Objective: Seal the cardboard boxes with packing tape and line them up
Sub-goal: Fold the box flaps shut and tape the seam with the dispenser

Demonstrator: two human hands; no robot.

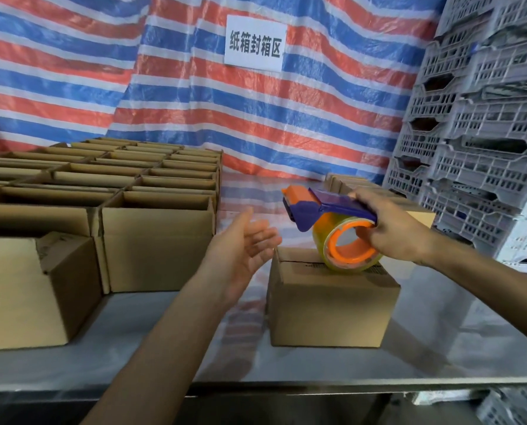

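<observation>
Left hand (243,240) is forearm-out from the lower centre, palm turned inward, fingers straight and spread. It grasps nothing and hangs in the air just left of the closed box (332,308); the fingers are slightly blurred.

Right hand (390,228) comes in from the right edge and is wrapped round the tape dispenser (317,207), with fingers curled into the orange core and the upper part of the hand over the blue frame. The orange-tipped cutter end points left, toward the left hand. The clear tape roll (345,243) sits at the far edge of the closed box's top, seemingly touching it, though contact is hard to confirm from this angle.

Writing: a white sign (255,44) on the striped tarp (317,118) reads 纸箱封箱区. There is dark print on the closed box's top, partly hidden by the roll and not legible.

Surroundings:
- A block of open boxes (158,240) in rows fills the left of the steel table (439,348), flaps up.
- A nearer box (26,289) stands at the front left with one flap folded in.
- The closed box stands alone at the centre, apart from the block.
- More cardboard boxes (345,182) lie behind the dispenser, partly blocked by the right hand.
- Grey plastic crates (485,133) are stacked high on the right.
</observation>
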